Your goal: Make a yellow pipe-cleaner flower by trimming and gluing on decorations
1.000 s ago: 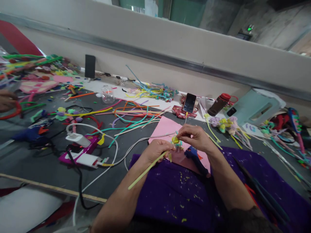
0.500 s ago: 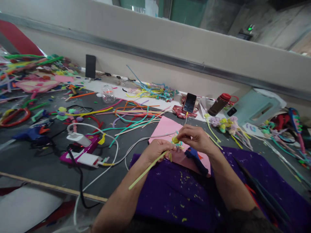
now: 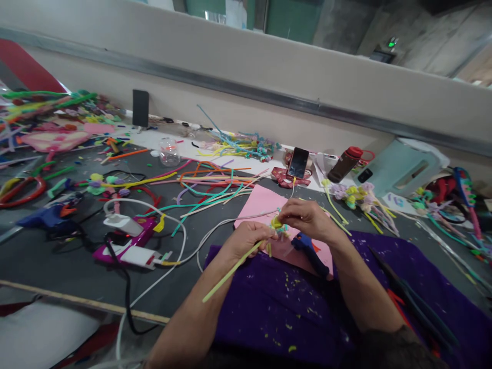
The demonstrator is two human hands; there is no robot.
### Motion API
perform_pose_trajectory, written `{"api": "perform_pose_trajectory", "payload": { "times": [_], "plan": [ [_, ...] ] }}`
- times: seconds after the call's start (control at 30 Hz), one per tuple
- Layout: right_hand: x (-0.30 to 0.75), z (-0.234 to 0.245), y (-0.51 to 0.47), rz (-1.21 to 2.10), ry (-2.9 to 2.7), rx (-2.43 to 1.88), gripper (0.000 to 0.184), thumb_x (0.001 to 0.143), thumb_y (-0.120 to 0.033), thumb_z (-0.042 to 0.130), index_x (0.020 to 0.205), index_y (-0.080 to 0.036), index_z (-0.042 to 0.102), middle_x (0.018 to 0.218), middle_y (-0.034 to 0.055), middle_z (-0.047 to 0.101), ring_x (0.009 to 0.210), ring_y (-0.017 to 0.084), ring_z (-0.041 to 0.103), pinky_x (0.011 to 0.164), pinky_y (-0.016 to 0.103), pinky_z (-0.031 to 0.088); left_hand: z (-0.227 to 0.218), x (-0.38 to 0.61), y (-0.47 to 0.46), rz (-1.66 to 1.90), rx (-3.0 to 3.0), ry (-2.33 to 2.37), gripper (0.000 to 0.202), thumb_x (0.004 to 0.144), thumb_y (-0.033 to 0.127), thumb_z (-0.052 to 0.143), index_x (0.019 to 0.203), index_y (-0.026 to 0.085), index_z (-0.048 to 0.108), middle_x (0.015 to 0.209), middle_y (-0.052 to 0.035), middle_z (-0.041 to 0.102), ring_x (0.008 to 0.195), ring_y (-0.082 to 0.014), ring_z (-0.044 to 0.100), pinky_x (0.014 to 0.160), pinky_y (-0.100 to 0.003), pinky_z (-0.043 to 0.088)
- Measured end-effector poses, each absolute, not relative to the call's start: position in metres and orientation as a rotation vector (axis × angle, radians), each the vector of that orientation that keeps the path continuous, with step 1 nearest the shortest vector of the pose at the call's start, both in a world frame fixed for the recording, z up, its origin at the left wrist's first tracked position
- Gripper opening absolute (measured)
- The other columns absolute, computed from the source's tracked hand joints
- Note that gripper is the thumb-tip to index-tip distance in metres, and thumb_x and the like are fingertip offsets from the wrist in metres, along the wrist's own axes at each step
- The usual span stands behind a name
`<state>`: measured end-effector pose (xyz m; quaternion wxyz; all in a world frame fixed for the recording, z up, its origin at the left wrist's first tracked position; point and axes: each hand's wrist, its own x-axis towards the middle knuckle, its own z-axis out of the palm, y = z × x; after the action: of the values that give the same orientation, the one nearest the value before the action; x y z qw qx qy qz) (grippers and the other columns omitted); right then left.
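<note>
My left hand (image 3: 246, 239) is closed round a pale green pipe-cleaner stem (image 3: 230, 272) that slants down to the left over a purple cloth (image 3: 269, 307). At the stem's top sits a small yellow flower (image 3: 277, 223) with pastel bits, and my right hand (image 3: 307, 219) pinches it from the right. Both hands meet above a pink foam sheet (image 3: 261, 202). A blue glue gun (image 3: 309, 251) lies just below my right hand on the sheet.
Loose coloured pipe cleaners (image 3: 207, 187) lie across the dark table. A purple power strip (image 3: 128, 241) with white cables is at left. A phone (image 3: 299, 163), a dark bottle (image 3: 346, 164), finished flowers (image 3: 355, 195) and a pale green stool (image 3: 403, 166) stand behind. Scissors (image 3: 411, 302) rest on the cloth at right.
My hands stay together on the flower, barely shifting. Another person's hand at the far left edge has gone from view. The camera tipped slightly.
</note>
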<state>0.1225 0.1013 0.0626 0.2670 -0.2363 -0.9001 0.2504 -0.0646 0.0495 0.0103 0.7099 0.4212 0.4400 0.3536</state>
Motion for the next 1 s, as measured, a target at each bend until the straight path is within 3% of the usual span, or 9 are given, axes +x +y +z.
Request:
{"api": "perform_pose_trajectory", "payload": {
  "times": [0.17, 0.37, 0.7, 1.0],
  "plan": [
    [0.131, 0.063, 0.108, 0.687, -2.171, -0.794, 0.019, 0.083, -0.024, 0.054, 0.096, -0.02, 0.067, 0.076, 0.0029, 0.061, 0.061, 0.01, 0.056, 0.055, 0.023, 0.044, 0.01, -0.067, 0.05, 0.78, 0.863, 0.925, 0.024, 0.069, 0.033, 0.059, 0.075, 0.01, 0.063, 0.035, 0.0069, 0.044, 0.025, -0.0021, 0.024, 0.028, -0.017, 0.011],
    [0.131, 0.058, 0.112, 0.922, -2.002, -0.882, 0.017, 0.08, -0.027, 0.057, 0.089, -0.018, 0.068, 0.07, 0.0009, 0.06, 0.049, 0.007, 0.051, 0.043, 0.019, 0.04, 0.009, -0.069, 0.05, 0.807, 0.772, 0.807, 0.024, 0.066, 0.032, 0.06, 0.073, 0.009, 0.061, 0.032, 0.0079, 0.038, 0.024, -0.0016, 0.02, 0.027, -0.014, 0.01],
    [0.124, 0.051, 0.11, 1.071, -2.055, -0.655, 0.017, 0.077, -0.031, 0.063, 0.087, -0.019, 0.069, 0.082, 0.0044, 0.062, 0.074, 0.014, 0.057, 0.065, 0.027, 0.046, 0.008, -0.067, 0.05, 0.782, 0.776, 0.819, 0.023, 0.067, 0.032, 0.06, 0.07, 0.009, 0.06, 0.03, 0.007, 0.039, 0.023, -0.0019, 0.023, 0.027, -0.014, 0.011],
    [0.123, 0.05, 0.11, 1.11, -2.094, -0.611, 0.014, 0.078, -0.029, 0.06, 0.079, -0.016, 0.067, 0.079, 0.0035, 0.059, 0.072, 0.013, 0.055, 0.065, 0.027, 0.046, 0.008, -0.067, 0.049, 0.734, 0.83, 0.84, 0.024, 0.067, 0.032, 0.061, 0.071, 0.009, 0.061, 0.032, 0.0068, 0.041, 0.023, -0.0014, 0.023, 0.028, -0.015, 0.01]
  ]
}}
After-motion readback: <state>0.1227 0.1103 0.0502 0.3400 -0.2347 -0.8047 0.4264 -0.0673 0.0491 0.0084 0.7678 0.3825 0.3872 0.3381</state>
